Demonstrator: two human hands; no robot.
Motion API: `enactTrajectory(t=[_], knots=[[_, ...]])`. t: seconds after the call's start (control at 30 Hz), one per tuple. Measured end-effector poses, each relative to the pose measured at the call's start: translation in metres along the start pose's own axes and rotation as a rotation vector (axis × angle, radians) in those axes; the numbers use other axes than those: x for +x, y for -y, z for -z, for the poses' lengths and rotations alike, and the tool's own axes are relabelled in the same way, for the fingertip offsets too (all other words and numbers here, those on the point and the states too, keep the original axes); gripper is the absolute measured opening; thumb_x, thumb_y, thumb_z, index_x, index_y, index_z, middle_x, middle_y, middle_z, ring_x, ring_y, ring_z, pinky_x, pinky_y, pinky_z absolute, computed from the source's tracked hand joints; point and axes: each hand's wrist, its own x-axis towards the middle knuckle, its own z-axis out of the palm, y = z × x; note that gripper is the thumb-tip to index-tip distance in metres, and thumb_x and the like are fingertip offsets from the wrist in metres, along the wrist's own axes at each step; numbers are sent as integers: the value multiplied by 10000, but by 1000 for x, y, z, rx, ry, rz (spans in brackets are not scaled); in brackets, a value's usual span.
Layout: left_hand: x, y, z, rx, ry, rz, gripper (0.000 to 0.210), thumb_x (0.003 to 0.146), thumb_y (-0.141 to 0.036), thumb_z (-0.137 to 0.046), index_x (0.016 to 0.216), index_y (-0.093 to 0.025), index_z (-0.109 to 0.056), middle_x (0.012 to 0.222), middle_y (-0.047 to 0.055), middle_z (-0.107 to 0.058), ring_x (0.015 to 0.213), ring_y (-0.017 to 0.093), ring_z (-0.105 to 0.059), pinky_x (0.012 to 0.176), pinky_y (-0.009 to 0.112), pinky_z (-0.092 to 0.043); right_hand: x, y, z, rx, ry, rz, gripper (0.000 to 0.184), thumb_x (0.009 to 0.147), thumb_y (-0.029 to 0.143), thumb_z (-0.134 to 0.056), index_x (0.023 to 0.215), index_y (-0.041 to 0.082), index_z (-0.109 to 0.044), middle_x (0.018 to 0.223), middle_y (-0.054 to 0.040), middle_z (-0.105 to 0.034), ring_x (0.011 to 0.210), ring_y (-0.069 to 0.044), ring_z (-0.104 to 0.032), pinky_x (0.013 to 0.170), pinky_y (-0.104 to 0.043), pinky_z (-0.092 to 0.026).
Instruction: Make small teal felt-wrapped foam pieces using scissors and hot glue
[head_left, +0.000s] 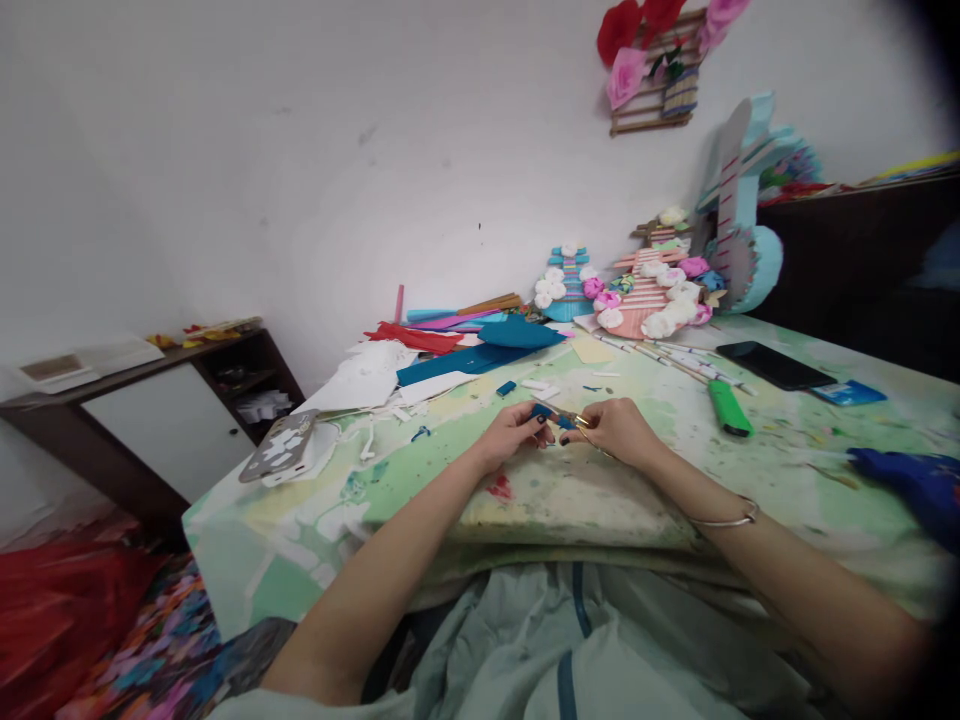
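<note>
Over the front of the table my left hand is closed, pinching a small piece of dark blue paper between thumb and fingers. My right hand grips small scissors with gold-coloured handles. Their blades point left and meet the blue paper; whether they are cutting into it is too small to tell. Just beyond my hands lies a small blue roll or block, with white paper bits beside it. A blue scrap rests to the left of my left hand.
Blue crepe paper and white sheets are piled at the back left. A phone, a green cutter or lighter-like object and thin sticks lie right. Flower-decorated crafts stand against the wall. A grey phone case lies near the left edge.
</note>
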Motion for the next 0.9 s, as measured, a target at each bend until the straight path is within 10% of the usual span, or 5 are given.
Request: enactTrajectory(t=[0.3,0.9], knots=[[0,-4,2,59,-78,-49,339,761,-422,-669,951,-141,-664,951,99,-681,854,177,-622,717,265,-441,2,1,9,-81,-154,-205,558,765,703,-475,587,182,-570,567,-64,-614,548,-173,-519,509,-266,-274],[-1,-8,1,332,-256,-165,250,734,-374,-640,702,-174,-493,644,-30,-459,591,100,-422,594,238,-350,10,-15,-4,-269,47,-222,303,845,399,-534,719,141,-630,730,-103,-661,644,-178,-581,534,-262,-309]])
